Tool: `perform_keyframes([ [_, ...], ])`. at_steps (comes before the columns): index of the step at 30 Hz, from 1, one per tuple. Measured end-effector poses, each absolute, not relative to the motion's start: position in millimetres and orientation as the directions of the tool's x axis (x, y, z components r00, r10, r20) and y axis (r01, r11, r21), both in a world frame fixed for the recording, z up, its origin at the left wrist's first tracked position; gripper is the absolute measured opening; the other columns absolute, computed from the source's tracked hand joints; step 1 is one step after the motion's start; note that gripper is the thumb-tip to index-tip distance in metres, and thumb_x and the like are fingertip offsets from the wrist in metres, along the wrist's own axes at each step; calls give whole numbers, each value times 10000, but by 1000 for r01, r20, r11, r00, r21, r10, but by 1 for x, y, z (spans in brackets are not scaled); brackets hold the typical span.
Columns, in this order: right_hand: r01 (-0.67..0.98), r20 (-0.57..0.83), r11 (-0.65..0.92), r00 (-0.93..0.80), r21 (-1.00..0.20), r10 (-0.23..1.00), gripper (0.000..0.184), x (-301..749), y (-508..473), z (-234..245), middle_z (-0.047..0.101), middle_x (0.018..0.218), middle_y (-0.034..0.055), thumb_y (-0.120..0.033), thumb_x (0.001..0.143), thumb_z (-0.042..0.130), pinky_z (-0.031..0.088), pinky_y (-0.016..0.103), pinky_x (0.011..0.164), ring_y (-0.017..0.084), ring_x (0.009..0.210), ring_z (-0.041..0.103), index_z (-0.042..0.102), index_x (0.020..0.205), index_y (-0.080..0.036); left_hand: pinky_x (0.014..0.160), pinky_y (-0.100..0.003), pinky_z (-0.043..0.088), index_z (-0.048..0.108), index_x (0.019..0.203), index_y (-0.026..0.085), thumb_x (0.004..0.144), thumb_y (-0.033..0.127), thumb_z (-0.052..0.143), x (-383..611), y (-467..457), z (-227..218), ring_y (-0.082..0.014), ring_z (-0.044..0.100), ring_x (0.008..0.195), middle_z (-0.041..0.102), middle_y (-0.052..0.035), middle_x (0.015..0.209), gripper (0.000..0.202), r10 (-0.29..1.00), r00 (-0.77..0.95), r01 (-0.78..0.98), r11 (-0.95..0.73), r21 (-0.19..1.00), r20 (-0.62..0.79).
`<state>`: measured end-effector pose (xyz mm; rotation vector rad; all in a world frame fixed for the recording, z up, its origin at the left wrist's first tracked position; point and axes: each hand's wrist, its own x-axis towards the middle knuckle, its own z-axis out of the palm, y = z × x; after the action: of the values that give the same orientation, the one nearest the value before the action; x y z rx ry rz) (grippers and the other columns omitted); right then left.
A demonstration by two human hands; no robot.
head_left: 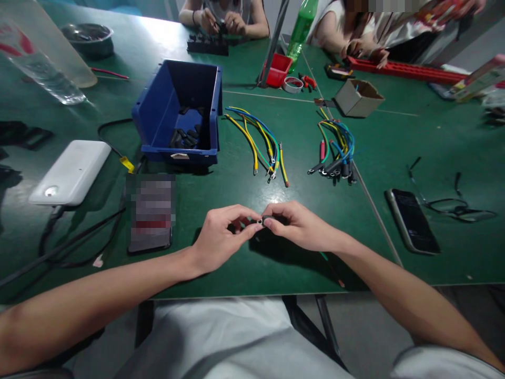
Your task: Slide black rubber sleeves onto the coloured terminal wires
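Nearest the camera, white clothing is seen below the fingers, past the edge of the green surface. Above that edge, a small metal ring terminal is pinched between thumb and index finger of the left hand. Just beside it, a black sleeve is clamped between thumb and fingers of the right hand; whether terminal and sleeve are joined cannot be told. Below the right fingers, a green wire is partly covered by the forearm.

Directly beyond the fingers, yellow, blue and green wires are spread; farther right, a second bundle is laid, its near ends capped in black. Beyond the fingers to the left, black pieces are held in a blue bin. Left of the fingers, a phone is placed; well to their right, another phone is set near eyeglasses.
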<state>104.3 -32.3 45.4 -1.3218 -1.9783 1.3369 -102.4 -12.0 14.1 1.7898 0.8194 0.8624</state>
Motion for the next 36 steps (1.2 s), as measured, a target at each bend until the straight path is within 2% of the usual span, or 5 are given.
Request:
perform_keyframes([
  [6,565,-139,145,-430,-812,892,156,99,-37,48,399,552,-62,-205,837,531,259,185,488,58,515,336,621,732,-134,539,-205,433,709,838,148,809,248,710,-103,-13,15,-85,564,574,707,-34,766,104,805,554,130,-337,932,214],
  [16,813,131,477,-461,-333,877,153,92,-53,47,600,547,-4,-218,854,511,224,228,475,120,456,520,621,927,-141,609,-227,476,677,859,141,782,308,730,-100,-6,18,-128,604,677,663,-31,769,192,775,631,69,-19,997,-29],
  [22,860,167,478,-452,-180,876,157,92,-48,41,671,626,16,-247,872,521,222,251,469,170,508,610,554,994,-154,615,-224,450,718,874,152,862,289,639,-96,-2,15,-122,583,695,668,-41,829,159,763,647,167,-160,973,14],
  [31,837,551,538,-403,-100,731,159,91,-49,40,721,961,101,-189,879,529,484,335,695,213,856,665,597,1022,-180,519,-203,398,661,862,161,860,333,617,-98,7,17,-96,516,561,616,6,701,178,924,380,231,-120,966,24],
  [36,712,513,610,-400,-347,760,100,85,-62,37,723,855,81,-266,879,566,520,344,689,198,750,662,640,927,-218,493,-201,377,612,842,159,828,375,655,-97,12,23,-83,471,500,530,34,599,221,976,218,43,-8,999,-2],
])
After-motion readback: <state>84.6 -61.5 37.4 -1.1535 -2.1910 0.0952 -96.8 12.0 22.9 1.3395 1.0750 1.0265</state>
